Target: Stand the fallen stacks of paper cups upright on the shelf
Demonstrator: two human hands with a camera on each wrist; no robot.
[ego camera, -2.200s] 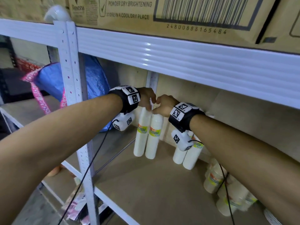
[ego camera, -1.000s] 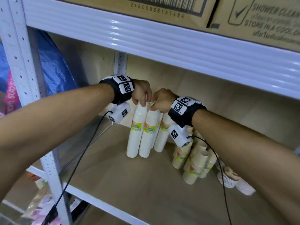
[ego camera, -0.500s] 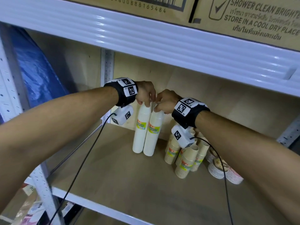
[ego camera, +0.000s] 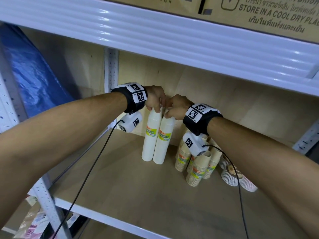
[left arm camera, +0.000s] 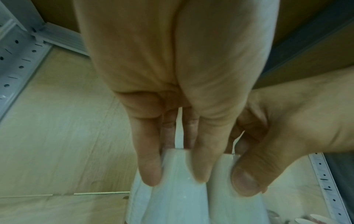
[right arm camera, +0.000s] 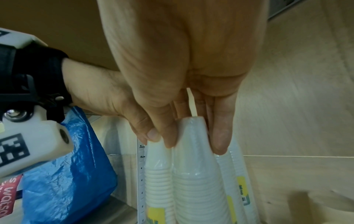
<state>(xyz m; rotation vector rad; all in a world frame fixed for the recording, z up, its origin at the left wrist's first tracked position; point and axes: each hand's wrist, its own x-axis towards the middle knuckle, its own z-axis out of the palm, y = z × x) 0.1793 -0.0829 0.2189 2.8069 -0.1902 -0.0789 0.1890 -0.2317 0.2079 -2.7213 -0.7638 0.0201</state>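
Head view looks down from above; wrist views sit close — all share the cup stacks (ego camera: 156, 135).

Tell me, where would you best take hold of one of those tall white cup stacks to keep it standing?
At its narrow top, from above. Each white stack stands upright and tapers upward, so fingertips close round the tip easily, as the left hand and right hand do now. The neighbouring stack touches its side, leaving little room lower down.
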